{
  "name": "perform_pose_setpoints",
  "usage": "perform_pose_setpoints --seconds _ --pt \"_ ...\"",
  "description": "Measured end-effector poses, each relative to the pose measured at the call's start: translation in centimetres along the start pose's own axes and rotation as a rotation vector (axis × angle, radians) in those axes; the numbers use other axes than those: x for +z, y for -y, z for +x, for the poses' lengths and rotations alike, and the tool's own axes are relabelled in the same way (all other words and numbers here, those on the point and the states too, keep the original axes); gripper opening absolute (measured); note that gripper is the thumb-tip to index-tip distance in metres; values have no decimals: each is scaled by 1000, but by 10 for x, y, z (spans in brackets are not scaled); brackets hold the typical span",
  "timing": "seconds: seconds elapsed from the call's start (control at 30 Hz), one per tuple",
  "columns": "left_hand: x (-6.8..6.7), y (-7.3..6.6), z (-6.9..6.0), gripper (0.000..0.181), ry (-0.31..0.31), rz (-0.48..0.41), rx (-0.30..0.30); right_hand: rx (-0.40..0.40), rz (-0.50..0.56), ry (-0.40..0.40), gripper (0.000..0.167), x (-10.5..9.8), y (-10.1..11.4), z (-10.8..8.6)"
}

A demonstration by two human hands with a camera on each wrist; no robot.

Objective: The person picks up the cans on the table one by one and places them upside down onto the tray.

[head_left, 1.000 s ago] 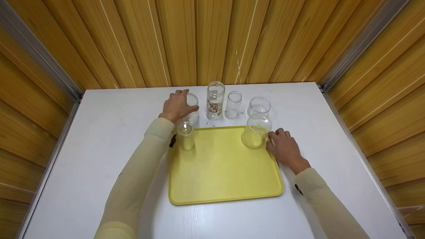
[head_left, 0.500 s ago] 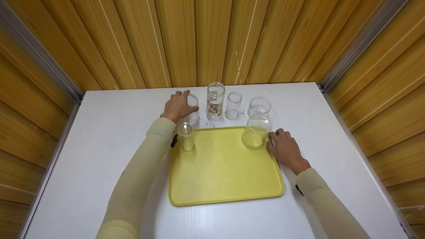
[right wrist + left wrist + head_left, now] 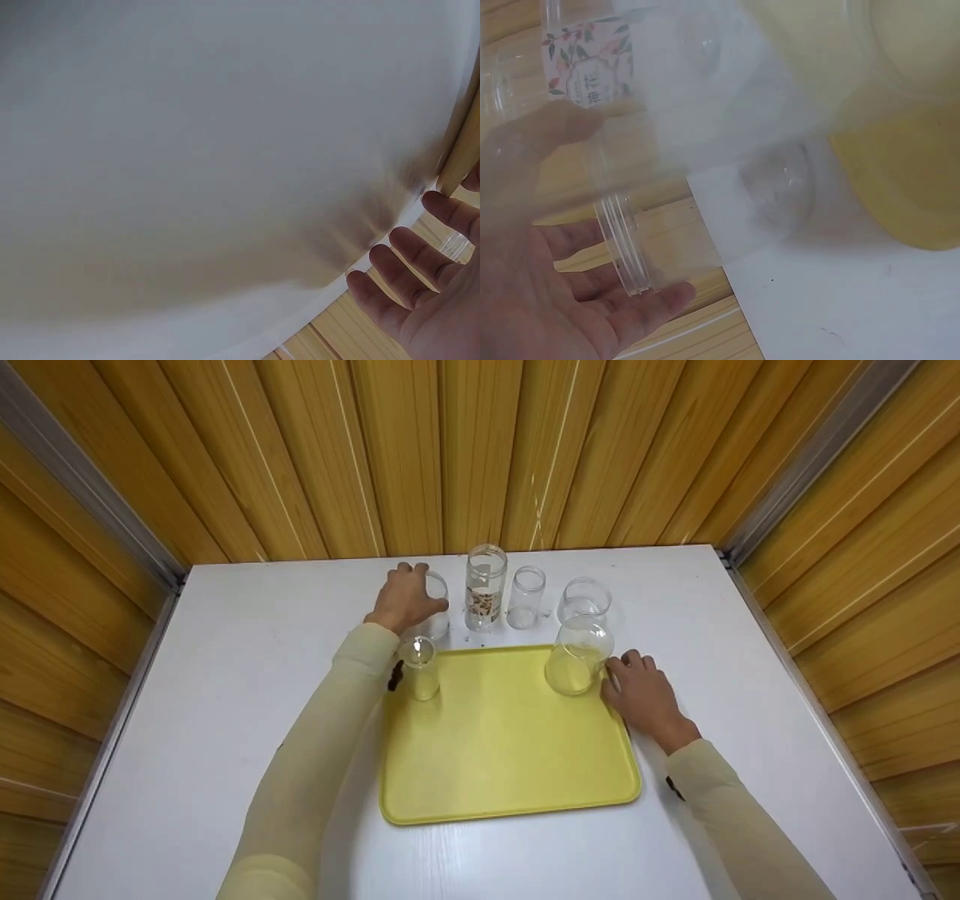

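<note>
At the back left in the head view, my left hand (image 3: 405, 598) has its thumb and fingers around the upper part of a clear jar (image 3: 436, 622). The left wrist view shows fingers at the threaded rim of this jar (image 3: 675, 240). A yellow tray (image 3: 510, 742) bears a clear narrow vessel (image 3: 424, 679) at its back left and a wide, rounded one (image 3: 574, 667) at its back right. Beside the tray's right edge is my right hand (image 3: 643, 697), fingers loosely bent, fingertips close to the rim and the wide vessel; contact is unclear.
Behind the tray stand a tall jar with a patterned label (image 3: 484, 604), a smaller clear jar (image 3: 526, 604) and a wide clear jar (image 3: 585, 598). They are on a white table (image 3: 247, 660), with wood-patterned walls (image 3: 480, 450) at the back and sides.
My left hand and forearm have shifted very slightly to the right. The right hand, the tray and the glassware stay practically where they were.
</note>
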State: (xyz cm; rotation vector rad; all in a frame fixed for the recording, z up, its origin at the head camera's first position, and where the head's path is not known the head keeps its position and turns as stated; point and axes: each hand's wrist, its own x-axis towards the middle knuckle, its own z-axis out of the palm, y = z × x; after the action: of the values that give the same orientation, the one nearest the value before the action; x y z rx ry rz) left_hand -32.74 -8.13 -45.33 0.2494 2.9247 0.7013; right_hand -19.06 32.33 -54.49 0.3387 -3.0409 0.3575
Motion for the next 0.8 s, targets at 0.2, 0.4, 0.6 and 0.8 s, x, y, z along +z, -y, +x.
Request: perform_pose_setpoints --seconds 0.2,0.4,0.6,0.8 --pt "-1 -1 0 82 3 -2 -6 0 5 -7 37 -1 1 0" --pt "-2 0 -1 80 5 -9 -11 2 6 -13 37 0 1 0" --pt "-2 0 -3 80 1 -13 -17 5 9 2 37 2 0 -1" --pt "-4 -1 -5 80 -7 -37 -28 -5 1 -11 36 0 1 0"
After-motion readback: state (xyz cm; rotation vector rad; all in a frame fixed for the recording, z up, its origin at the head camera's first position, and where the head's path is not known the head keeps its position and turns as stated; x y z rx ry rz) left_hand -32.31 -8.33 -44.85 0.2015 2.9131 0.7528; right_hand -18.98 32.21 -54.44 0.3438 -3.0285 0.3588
